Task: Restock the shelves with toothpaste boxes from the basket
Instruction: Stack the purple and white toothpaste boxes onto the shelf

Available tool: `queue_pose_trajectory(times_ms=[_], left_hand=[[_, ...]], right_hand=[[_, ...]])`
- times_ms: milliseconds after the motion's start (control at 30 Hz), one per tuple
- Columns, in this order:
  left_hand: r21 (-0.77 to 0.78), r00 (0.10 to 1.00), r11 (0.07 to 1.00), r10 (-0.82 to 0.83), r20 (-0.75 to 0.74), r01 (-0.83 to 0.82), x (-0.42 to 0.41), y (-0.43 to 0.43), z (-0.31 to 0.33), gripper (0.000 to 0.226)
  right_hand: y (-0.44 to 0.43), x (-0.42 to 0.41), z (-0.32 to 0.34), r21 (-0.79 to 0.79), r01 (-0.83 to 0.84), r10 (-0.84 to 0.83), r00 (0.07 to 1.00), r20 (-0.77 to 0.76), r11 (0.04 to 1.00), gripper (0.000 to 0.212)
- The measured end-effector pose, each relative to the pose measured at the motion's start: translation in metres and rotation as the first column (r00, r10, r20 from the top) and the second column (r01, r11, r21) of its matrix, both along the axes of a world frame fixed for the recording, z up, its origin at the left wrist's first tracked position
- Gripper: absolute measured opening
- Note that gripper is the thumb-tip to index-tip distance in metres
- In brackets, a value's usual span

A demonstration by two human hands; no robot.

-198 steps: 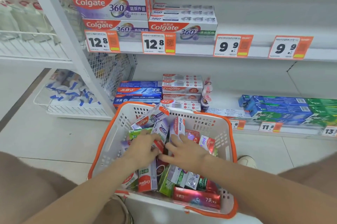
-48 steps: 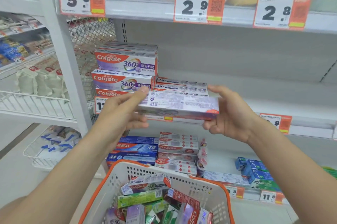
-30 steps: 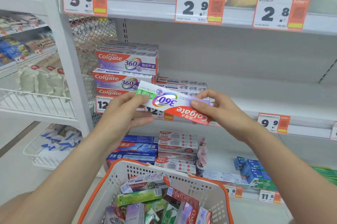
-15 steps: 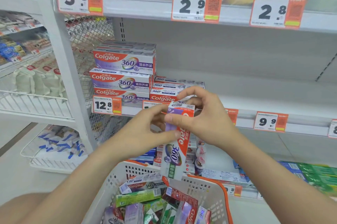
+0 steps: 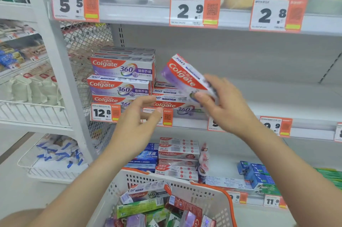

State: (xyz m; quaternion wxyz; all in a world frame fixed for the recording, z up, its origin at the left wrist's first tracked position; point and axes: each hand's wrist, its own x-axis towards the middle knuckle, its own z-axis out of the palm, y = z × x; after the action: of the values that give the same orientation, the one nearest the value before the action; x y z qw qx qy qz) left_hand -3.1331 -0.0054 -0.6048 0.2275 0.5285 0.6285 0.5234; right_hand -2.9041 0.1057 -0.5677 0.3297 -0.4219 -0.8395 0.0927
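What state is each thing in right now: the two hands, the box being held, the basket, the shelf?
Right hand: grips the toothpaste box.
Toothpaste box: tilted, in the air, not yet on the shelf.
Left hand: open, holding nothing.
Basket: holds many jumbled boxes.
Middle shelf: stacked boxes at its left end, bare to the right.

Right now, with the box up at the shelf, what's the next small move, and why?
Probably level the box and lay it on the short stack. The right hand grips it tilted just above that stack, which sits lower than the tall stack beside it; the left hand is open and holds nothing.
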Motion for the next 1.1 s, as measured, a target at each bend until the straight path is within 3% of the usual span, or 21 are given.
queue_pose_trajectory(times_ms=[33,100,233,433,533,833,933,1033,1100], left_hand=[[0.000,0.989,0.999,0.034,-0.144,-0.035,-0.002,0.001,-0.003,0.037],[0.005,0.953,0.998,0.068,-0.296,-0.069,-0.003,0.005,-0.009,0.037],[0.010,0.850,0.999,0.033,-0.526,-0.033,0.000,0.012,-0.017,0.048],[-0.047,0.761,0.999,-0.026,-0.648,-0.006,-0.003,0.018,-0.023,0.065],[-0.056,0.753,0.998,-0.014,-0.658,-0.030,-0.007,0.020,-0.024,0.072],[-0.100,0.770,0.995,-0.054,-0.636,-0.012,-0.010,0.019,-0.023,0.060],[0.071,0.809,0.994,0.106,-0.578,-0.079,-0.016,0.020,-0.011,0.040],[0.343,0.831,0.898,0.401,-0.384,-0.275,-0.039,0.025,0.013,0.035],[0.423,0.807,0.828,0.510,-0.298,-0.367,-0.061,0.033,0.029,0.046]], right_hand=[[0.009,0.002,0.003,0.081,0.122,-0.129,0.988,0.085,0.989,0.046],[0.026,-0.001,0.007,0.220,0.274,-0.319,0.925,0.206,0.936,0.049],[0.051,-0.029,0.008,0.350,0.235,-0.347,0.887,0.304,0.907,0.044],[0.082,-0.071,-0.006,0.222,0.269,-0.339,0.850,0.403,0.937,0.041],[0.092,-0.071,-0.007,0.161,0.216,-0.263,0.877,0.401,0.963,0.043],[0.084,-0.080,-0.019,0.245,0.295,-0.361,0.882,0.302,0.924,0.049],[0.066,-0.095,-0.010,0.264,0.230,-0.281,0.944,0.175,0.937,0.057],[0.038,-0.119,0.012,0.036,-0.010,0.015,0.990,-0.142,0.999,0.060],[0.025,-0.133,0.021,-0.067,-0.078,0.061,0.972,-0.226,0.995,0.057]])
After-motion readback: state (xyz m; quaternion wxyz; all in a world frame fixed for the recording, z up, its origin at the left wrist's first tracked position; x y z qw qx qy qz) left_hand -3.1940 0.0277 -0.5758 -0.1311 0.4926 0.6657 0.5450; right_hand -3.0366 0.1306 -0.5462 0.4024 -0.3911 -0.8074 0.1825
